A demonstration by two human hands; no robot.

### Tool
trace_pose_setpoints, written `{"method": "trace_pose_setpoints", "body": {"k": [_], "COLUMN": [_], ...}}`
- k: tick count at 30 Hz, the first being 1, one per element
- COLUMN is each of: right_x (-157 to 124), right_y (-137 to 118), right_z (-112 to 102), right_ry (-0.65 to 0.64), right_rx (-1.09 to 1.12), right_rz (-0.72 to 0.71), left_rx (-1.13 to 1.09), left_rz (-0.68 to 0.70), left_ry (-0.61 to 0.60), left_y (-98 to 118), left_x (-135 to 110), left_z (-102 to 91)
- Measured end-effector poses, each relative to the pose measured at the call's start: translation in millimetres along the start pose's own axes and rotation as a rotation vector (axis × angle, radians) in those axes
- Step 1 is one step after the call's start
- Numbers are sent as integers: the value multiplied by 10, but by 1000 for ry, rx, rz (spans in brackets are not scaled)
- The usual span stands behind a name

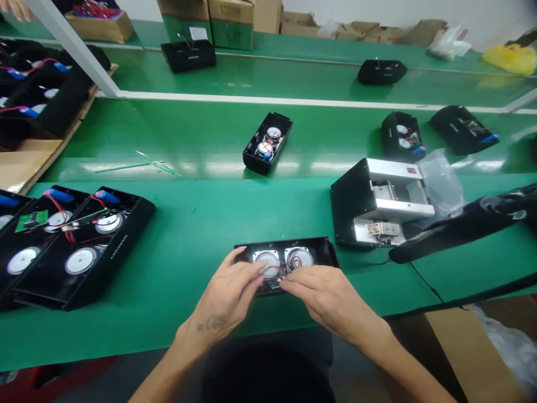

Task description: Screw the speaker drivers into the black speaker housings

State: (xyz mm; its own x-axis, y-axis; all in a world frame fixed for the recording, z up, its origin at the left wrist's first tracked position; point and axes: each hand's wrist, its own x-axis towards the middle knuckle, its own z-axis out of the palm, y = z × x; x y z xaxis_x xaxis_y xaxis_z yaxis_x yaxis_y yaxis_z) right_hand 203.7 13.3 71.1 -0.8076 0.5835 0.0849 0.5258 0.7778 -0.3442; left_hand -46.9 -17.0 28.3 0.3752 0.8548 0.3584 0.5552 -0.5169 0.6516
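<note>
An open black speaker housing [321, 248] with two round silver drivers and red wires lies on the green bench right before me. My left hand [229, 294] rests on its near left edge, fingers pinched together at the wires by the left driver. My right hand [325, 294] comes in from the right, its fingertips pinched on a small part at the housing's near edge, touching the left hand's fingertips. What the fingers pinch is too small to name.
Several open speaker housings [84, 246] are stacked at the left. A black and silver machine [380, 201] stands to the right, with a black tool [461, 224] beside it. More housings [267, 143] sit on the green conveyor [201, 140] beyond. Cardboard boxes [226, 19] line the back.
</note>
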Motion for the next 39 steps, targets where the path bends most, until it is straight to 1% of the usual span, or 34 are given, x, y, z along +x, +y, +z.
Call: {"method": "trace_pose_setpoints", "body": {"k": [3,7,9,11,15,18,20,24,27,30,32,35,37,39], "right_x": [70,157,189,208,208,200,203,210,199,190,195,215,228,232], "right_y": [-27,-17,-5,-4,-26,-18,9,88,124,105,69,25,21,29], "right_z": [14,-81,-129,-150,-103,-51,-39,-45,-20,9,9,-15,-23,-13], "right_ry": [-131,-313,-358,-379,-324,-274,-273,-284,-233,-187,-212,-279,-286,-266], "right_rx": [11,39,51,79,154,207,221,230,277,304,275,184,129,94], "right_rz": [64,93,101,111,131,149,145,100,84,121,125,92,78,74], "left_rx": [-17,26,91,131,135,149,154,131,117,109,117,146,164,175], "left_rz": [-50,-73,-44,-1,59,79,87,54,32,37,45,53,61,74], "left_ry": [-12,-119,-136,-112,-48,-39,-36,-5,1,-18,-26,-26,-26,-26], "left_y": [24,25,10,-8,-37,-50,-51,-38,-35,-36,-30,-11,-3,-6], "left_x": [-8,-12,-10,-7,-8,-10,-9,11,37,50,47,35,33,35], "left_z": [24,-2,5,35,99,112,114,127,133,126,120,112,108,105]}}
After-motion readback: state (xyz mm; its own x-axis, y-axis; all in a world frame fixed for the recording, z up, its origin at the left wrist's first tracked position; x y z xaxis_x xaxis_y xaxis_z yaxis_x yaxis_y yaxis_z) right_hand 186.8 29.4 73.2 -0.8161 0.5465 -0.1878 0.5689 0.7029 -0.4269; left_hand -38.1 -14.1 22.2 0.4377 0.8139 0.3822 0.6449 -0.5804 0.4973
